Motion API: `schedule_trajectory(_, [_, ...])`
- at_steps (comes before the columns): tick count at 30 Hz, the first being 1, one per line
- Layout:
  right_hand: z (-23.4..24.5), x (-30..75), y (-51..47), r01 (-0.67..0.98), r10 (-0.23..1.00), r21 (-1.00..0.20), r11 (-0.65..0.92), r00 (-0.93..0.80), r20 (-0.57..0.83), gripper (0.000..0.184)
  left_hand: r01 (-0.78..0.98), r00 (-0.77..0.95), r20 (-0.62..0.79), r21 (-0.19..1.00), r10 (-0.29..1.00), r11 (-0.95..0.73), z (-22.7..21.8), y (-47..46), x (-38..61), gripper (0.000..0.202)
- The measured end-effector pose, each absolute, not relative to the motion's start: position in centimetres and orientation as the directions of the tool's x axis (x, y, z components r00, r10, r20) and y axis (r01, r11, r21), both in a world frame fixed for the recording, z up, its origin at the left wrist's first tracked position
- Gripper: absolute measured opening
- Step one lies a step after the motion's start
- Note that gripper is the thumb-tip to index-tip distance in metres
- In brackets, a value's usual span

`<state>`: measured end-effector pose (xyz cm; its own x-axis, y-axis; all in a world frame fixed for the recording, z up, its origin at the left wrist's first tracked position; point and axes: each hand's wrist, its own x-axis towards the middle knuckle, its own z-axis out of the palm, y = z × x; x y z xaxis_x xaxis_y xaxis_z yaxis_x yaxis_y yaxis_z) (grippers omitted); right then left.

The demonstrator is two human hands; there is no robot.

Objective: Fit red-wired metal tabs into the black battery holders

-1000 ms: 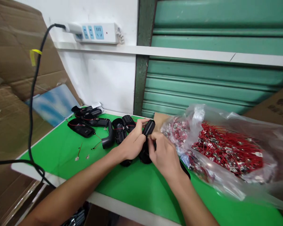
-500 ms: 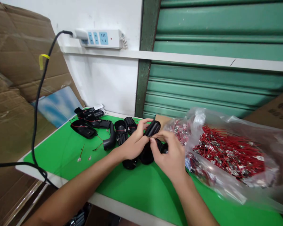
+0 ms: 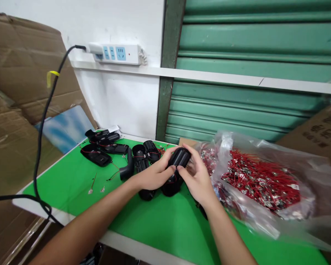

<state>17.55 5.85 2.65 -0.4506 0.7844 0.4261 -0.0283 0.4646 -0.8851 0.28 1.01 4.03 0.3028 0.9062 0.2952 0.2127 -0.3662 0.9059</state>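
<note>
Between my two hands is a black plastic housing with a rounded, ribbed end, tilted above the green table top. My left hand grips its left side, thumb pressed near the middle. On the right side my right hand wraps round it, its thumb tip close to the left thumb. A thin red wire shows just below the thumbs; what the thumbs press on is too small to make out. More black housings with red wires lie just left of my hands.
A clear plastic bag full of red-wired metal parts lies at the right. Further left are black shells, a bent black tube and two small metal pieces. A black cable hangs from the power strip; cardboard stands on the left.
My right hand has gone from pinching at the housing's middle to wrapping round its right side. The housing's rounded end has turned more toward me. The view has shifted slightly.
</note>
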Motion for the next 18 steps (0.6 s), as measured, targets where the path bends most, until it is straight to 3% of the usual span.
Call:
schedule_trajectory(7, [2.9,17.7,5.8,-0.066,0.757,-0.911,0.408,-0.533,0.378,0.069,0.241,0.327,0.265,0.905,0.907,-0.352,4.3,1.0,-0.2,0.067])
schedule_trajectory(18, [2.9,17.4,5.3,-0.083,0.772,-0.921,0.381,-0.521,0.366,0.066,0.289,0.387,0.287,0.864,0.876,-0.411,4.6,1.2,-0.9,0.070])
